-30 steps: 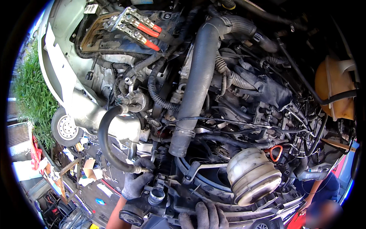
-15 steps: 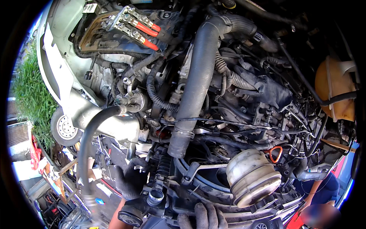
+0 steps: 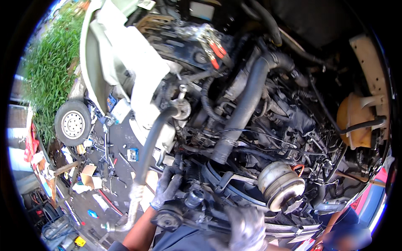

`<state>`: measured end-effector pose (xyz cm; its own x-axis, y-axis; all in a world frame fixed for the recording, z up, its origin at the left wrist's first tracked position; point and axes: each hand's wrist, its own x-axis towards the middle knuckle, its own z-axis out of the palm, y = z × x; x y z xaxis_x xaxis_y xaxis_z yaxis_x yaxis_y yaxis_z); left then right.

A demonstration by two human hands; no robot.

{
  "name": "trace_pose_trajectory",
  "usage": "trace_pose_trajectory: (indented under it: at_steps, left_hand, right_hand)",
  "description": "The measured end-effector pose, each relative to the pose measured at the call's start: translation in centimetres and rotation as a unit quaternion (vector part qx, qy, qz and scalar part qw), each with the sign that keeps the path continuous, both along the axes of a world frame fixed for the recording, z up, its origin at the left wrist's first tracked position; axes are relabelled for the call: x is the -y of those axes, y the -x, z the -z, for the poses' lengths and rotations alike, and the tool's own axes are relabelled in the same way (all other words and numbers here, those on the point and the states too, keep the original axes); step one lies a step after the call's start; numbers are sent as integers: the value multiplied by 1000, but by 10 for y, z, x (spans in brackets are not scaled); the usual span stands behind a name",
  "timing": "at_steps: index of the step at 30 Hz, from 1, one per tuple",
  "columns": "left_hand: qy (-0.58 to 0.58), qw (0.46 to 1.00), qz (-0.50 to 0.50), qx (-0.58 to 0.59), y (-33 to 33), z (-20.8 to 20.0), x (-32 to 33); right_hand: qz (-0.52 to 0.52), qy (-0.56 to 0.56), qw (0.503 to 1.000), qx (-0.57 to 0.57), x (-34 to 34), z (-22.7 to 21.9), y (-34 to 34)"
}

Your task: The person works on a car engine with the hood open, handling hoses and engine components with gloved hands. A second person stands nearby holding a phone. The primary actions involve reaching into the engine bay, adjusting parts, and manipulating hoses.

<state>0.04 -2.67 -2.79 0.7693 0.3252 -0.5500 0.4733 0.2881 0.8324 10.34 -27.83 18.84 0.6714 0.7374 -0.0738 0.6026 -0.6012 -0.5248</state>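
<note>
"Head view first: where are the two hands?"

"Apart from each other, both gloved in grey. The left hand (image 3: 167,188) is by the dark front frame (image 3: 201,217), its fingers pointing up beside the black parts there. The right hand (image 3: 247,228) is over the same frame, smeared by motion."

"Is either one clamped on anything?"

"I cannot tell. The left fingers meet dark parts that blend together, and the right is too blurred to show a grip or even contact."

"What lies nearest the left hand?"

"On its left, a slim black hose (image 3: 151,142) runs down from a round metal fitting (image 3: 183,109). Its bent metal end (image 3: 133,211) hangs just left of the wrist, blurred. On the hand's other side is a short round outlet (image 3: 194,198), and below it sits a dark round pulley-like part (image 3: 167,219)."

"And farther right?"

"A thick dark hose (image 3: 245,104) slants across the engine, its lower end above the frame. Near the right hand, up and to the right, sits a dirty white canister (image 3: 278,186). At the lower right, a co-worker's forearm (image 3: 333,221) shows."

"Off to the left?"

"A wheel (image 3: 73,124) and an opened cardboard box (image 3: 89,178)."
</note>
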Motion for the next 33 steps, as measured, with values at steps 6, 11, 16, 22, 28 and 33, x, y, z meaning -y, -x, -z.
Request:
trace_pose_trajectory:
  at_steps: [6, 11, 16, 22, 28, 33]
  left_hand:
    - [-68, 994, 32, 75, -3, -15, -5]
    - [-119, 991, 23, 53, -1, -33, -5]
    - [-129, 986, -10, 106, 5, -15, 2]
    - [-127, 983, -3, 129, 26, -9, -5]
    - [-178, 956, -117, 201, 34, 10, 13]
    - [-171, 957, -127, 197, 31, 10, 14]
  right_hand:
    - [-144, 42, 982, -115, -56, -2, -73]
    - [-62, 210, 917, -332, -108, 118, -109]
    - [-67, 328, 863, -379, -151, 203, -124]
    - [-131, 413, 839, -328, -202, 260, -119]
    - [-170, 464, 821, -285, -180, 305, -127]
    - [-274, 471, 797, -258, -167, 322, -138]
